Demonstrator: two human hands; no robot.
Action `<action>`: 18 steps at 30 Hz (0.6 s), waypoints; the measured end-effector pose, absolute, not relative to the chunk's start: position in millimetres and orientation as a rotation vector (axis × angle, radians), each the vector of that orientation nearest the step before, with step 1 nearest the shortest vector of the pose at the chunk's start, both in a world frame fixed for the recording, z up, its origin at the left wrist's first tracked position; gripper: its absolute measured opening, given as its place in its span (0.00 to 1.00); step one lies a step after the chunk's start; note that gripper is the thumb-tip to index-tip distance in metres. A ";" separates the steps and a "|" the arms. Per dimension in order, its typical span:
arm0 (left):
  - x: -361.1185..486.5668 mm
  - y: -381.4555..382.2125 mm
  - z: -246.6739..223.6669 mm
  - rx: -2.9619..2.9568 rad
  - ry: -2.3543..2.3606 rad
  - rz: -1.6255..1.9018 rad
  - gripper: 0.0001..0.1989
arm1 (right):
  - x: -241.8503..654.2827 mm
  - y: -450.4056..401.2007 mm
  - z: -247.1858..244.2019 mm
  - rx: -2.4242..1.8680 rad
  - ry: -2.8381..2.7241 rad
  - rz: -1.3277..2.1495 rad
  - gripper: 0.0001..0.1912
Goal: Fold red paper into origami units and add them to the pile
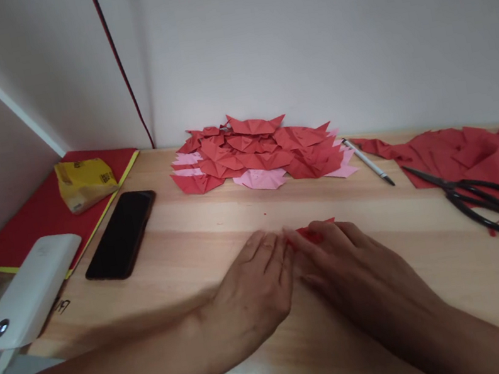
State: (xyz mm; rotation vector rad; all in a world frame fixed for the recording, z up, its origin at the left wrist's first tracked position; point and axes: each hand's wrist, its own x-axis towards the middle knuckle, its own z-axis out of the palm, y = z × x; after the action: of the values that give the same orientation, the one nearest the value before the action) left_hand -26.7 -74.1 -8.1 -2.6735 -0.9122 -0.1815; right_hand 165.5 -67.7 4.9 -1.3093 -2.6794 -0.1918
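Head view shows two hands, left hand (252, 292) and right hand (349, 266), fingers flat, pressing one small red paper piece (311, 233) onto the wooden table (218, 230) near one pair of scissors (485, 195), one pen (368, 162), one phone (121, 234).

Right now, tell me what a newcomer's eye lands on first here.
The heap of folded red and pink paper pieces against the white wall draws the eye first. Nearer, the left hand and right hand press a small red paper piece on the wooden table. Black-handled scissors lie at right on red paper scraps.
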 end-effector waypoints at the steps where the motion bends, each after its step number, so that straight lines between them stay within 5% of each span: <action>1: -27.0 -73.5 -8.4 -2.677 -0.917 -0.197 0.18 | 165.9 -68.3 4.7 -1.300 -2.682 -0.168 0.26; 18: -36.7 -62.6 -5.7 -2.866 -1.227 -0.455 0.12 | 169.7 -66.6 3.6 -1.238 -2.675 -0.298 0.22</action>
State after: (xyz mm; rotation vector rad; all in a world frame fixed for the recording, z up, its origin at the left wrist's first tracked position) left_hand -36.7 -62.6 -5.7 -2.8658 -1.2265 -0.4551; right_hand 169.7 -66.6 3.6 -1.2385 -2.6751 -0.2980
